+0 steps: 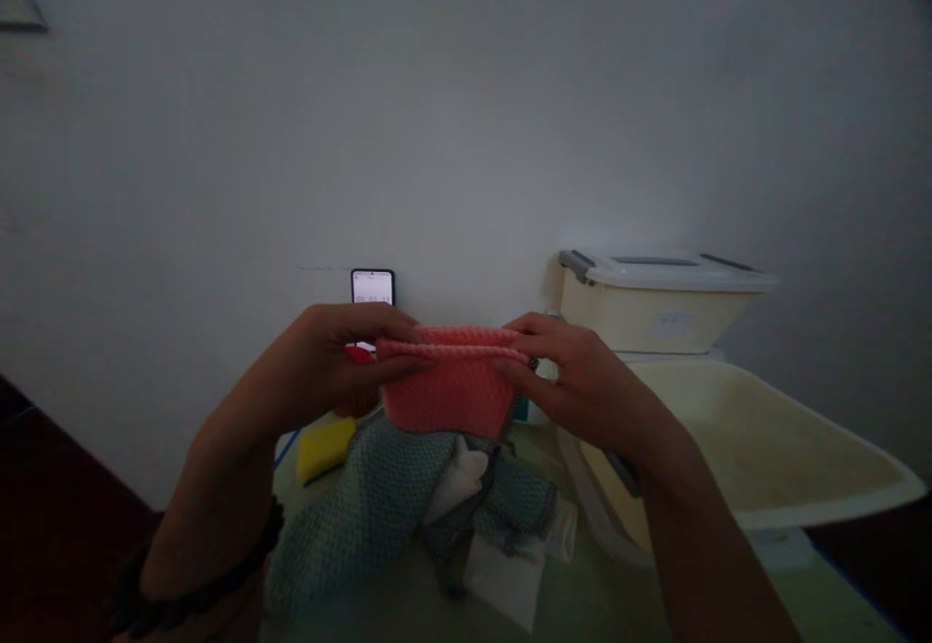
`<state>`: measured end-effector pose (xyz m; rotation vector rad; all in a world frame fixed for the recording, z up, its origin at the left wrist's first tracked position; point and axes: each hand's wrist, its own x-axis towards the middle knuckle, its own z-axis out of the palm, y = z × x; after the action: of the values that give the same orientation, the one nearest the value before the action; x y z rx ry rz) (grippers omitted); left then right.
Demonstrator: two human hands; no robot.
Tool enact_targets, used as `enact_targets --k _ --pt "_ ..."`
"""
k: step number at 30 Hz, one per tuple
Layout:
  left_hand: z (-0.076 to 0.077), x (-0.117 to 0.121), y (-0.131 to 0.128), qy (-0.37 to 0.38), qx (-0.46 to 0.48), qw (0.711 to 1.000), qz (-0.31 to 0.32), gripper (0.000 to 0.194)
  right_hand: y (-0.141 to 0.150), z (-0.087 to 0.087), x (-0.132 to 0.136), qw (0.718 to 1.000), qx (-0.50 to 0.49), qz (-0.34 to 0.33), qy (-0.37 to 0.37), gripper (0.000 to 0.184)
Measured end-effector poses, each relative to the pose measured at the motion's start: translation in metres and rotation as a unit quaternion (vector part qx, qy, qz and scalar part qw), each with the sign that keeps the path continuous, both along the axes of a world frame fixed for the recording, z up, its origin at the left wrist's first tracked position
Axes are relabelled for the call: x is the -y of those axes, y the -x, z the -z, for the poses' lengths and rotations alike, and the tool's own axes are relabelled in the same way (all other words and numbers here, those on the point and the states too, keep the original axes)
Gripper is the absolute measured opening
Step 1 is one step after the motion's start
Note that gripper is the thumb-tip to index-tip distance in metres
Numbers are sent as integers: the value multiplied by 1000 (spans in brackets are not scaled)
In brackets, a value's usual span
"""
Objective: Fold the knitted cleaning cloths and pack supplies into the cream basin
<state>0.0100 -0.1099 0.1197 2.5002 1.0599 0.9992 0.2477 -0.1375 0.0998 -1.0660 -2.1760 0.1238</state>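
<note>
I hold a folded pink waffle-weave cloth in the air, its top edge level between both hands. My left hand pinches the cloth's left top corner, fingers closed on it. My right hand grips the right top corner the same way. Below the cloth lies a heap of cloths: pale blue-green ones with white pieces among them.
A yellow sponge or cloth lies left of the heap. A phone with a lit screen leans on the white wall. At right stand a lidded cream storage box and an open cream tub.
</note>
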Motion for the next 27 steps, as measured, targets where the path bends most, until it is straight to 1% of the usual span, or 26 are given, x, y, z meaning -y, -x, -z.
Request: enact_targets --k 5,9,13,17,21,24,27 --pt "1 -7 4 -31 -6 999 -4 18 0 -1 -2 997 -64 40 -31 12" --pt "0 -8 2 -11 8 1000 -13 19 0 -1 -1 990 -117 76 -19 9" --pt "2 -11 -1 20 48 998 -30 20 1 0 -2 982 -170 79 -2 17" --pt "5 -14 0 28 81 995 -54 19 1 0 -3 983 -164 82 -11 21" --pt "6 -16 3 7 118 989 -88 18 1 -1 -3 983 -154 100 -24 24" --pt "6 -15 3 6 115 990 -80 18 0 -2 -3 984 -152 79 -41 22" --pt "5 -14 3 15 110 991 -72 19 -2 -1 -2 989 -120 55 -67 18"
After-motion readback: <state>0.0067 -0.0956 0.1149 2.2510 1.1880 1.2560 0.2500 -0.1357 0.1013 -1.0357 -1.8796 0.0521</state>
